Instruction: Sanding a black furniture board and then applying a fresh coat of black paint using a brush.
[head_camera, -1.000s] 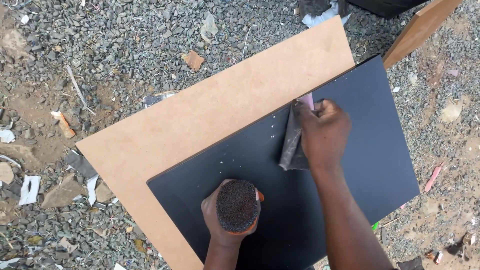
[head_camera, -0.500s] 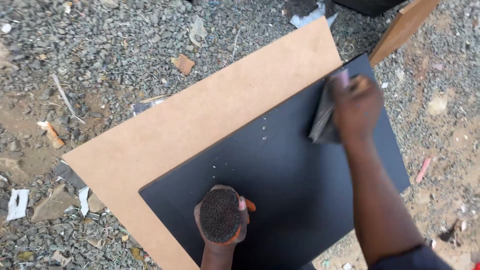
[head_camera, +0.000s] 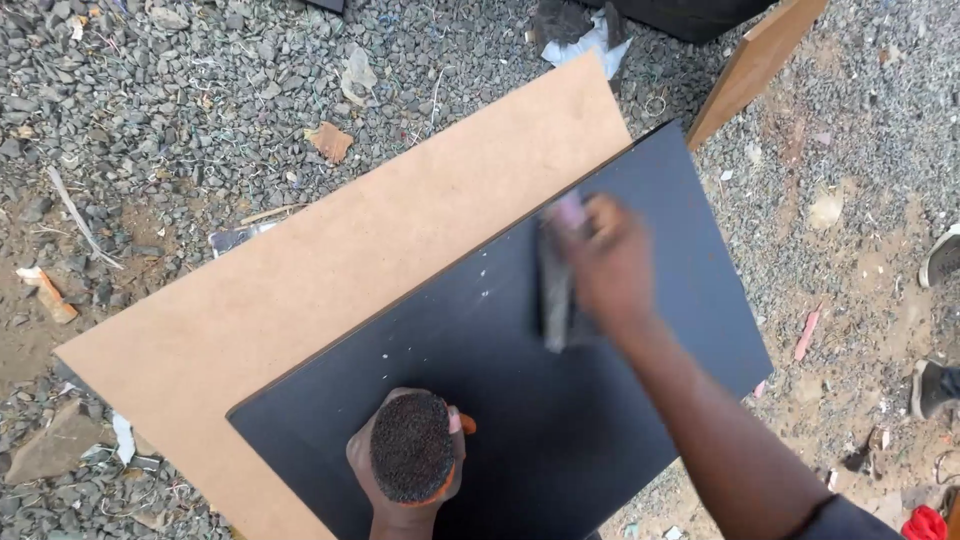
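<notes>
Since the earlier frame, right hand (head_camera: 610, 265) has slid back down and left from the far corner of the black board (head_camera: 560, 410) toward its middle, blurred with motion. Fingers of that hand are wrapped around a grey folded cloth (head_camera: 553, 295), which lies flat against the board surface. Left hand (head_camera: 405, 470) sits at the near edge of the board, fingers closed around a dark round spongy pad with an orange edge (head_camera: 412, 447), its rough face turned up at me.

Black board is one matte dark panel, tilted, with a few white specks (head_camera: 482, 282) near its upper edge. It lies on top of one larger tan fibreboard sheet (head_camera: 330, 270), which rests on gravel ground (head_camera: 150, 110). One brown wood plank (head_camera: 752, 62) leans off at top right, just beyond the black board's far corner.

No labels or signs readable. Scraps on the gravel: one crumpled white paper (head_camera: 580, 45) at top, one flat brown cardboard bit (head_camera: 331, 142) upper left, one pink strip (head_camera: 806, 335) at right. Two shoes at right edge (head_camera: 940, 385).
</notes>
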